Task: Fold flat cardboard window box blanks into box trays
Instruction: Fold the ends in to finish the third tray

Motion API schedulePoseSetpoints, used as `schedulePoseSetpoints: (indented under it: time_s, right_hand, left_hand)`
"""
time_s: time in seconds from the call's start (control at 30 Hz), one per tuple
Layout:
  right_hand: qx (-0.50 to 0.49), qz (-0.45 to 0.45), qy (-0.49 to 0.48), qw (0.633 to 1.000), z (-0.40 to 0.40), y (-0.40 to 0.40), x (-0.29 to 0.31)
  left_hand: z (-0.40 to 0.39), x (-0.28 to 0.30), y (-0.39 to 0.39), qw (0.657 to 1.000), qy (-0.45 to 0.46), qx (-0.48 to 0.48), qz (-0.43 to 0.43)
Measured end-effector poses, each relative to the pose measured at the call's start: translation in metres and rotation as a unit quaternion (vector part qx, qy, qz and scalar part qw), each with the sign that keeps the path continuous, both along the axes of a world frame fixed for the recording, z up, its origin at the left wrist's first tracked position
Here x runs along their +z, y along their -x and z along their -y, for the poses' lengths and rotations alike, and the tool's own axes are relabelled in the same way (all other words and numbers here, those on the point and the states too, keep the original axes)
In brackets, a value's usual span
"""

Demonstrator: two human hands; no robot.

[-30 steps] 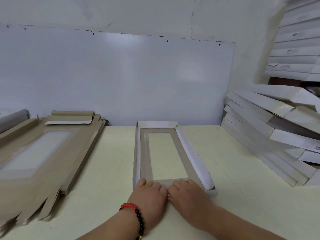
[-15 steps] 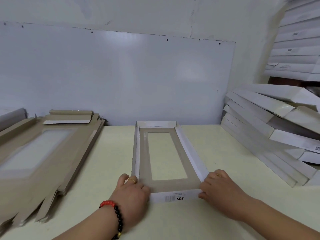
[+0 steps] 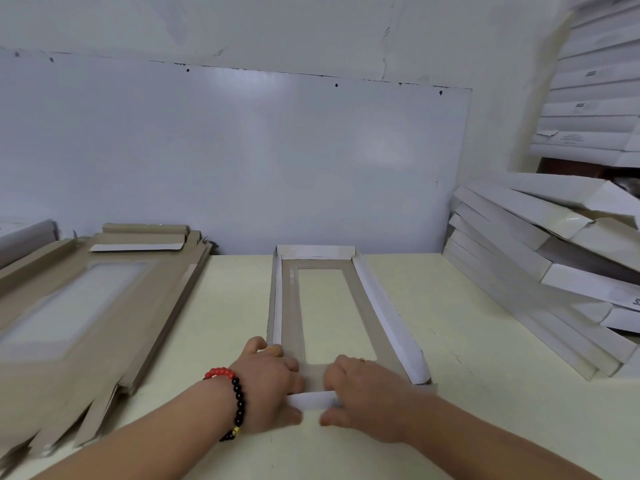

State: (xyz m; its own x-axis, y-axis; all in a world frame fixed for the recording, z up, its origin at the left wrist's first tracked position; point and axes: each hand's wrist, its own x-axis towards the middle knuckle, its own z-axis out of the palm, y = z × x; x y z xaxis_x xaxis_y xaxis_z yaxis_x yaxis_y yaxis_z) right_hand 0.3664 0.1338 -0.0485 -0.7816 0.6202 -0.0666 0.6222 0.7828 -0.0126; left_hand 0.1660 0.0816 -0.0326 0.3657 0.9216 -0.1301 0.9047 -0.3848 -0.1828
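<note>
Tray long axis runs away from person | both hands' fingers clamp near flap

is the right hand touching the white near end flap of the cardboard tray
Touching. The head view shows the right hand curled over the white near end flap of the brown cardboard window tray, thumb below and fingers above it.

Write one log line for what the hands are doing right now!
step: folding near end flap | left hand: grips flap | right hand: grips flap | tray: far and side walls up
</note>
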Motion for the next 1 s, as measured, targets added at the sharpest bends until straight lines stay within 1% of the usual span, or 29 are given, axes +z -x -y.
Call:
schedulePoseSetpoints:
  time_s: [0.1,0.3,0.47,0.63,1.0]
  right_hand:
    - [-0.016,-0.001,0.018,1.000,0.000,0.009,0.001]
    - [-0.028,0.018,0.009,0.999,0.000,0.009,0.000]
    - [-0.036,0.021,0.015,0.999,-0.001,0.010,0.000]
    - [-0.040,0.030,0.013,0.999,-0.001,0.010,-0.001]
    - [-0.049,0.017,0.016,0.999,0.000,0.010,-0.002]
  left_hand:
    - [-0.005,-0.005,0.010,0.999,-0.028,-0.018,0.001]
    - [-0.014,-0.016,0.030,0.996,-0.071,-0.054,0.003]
    - [-0.024,-0.012,0.034,0.997,-0.044,-0.071,-0.006]
    - [-0.027,-0.010,0.032,0.996,-0.012,-0.076,-0.035]
    - [-0.027,-0.007,0.031,0.995,-0.008,-0.087,-0.038]
